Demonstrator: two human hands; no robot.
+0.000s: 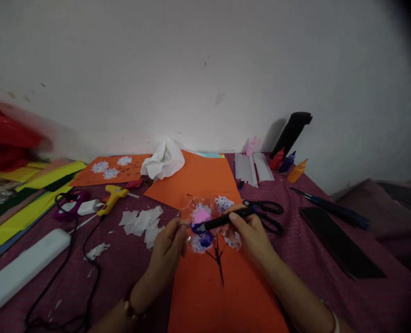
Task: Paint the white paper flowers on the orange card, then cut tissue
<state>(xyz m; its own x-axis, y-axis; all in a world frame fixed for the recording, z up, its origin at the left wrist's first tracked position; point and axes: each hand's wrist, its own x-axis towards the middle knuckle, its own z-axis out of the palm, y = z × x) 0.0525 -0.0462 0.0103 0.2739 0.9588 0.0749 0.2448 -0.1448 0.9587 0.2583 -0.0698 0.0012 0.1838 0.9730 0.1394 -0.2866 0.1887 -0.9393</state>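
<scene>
Between the thumb and fingers of my left hand [171,245] is the edge of a clear flower-shaped paint palette [187,213], which holds pink paint [201,215] and blue paint [206,239]. My right hand [245,229] grips a thick black marker-like pen [228,218], its tip pointing left into a blue-stained well of the palette. Below the palette lies an orange sheet [222,286] with a dark branch drawing [218,259]. White tufts with blue dots [224,203] sit around the branch, partly hidden by the palette and my hands.
Black-handled scissors [270,215] lie just right of my right hand. At left are torn white paper [143,222], a yellow glue gun [113,199] and its cable. Paint bottles [288,162] stand at the back right, with a black phone-like slab [340,243] nearer.
</scene>
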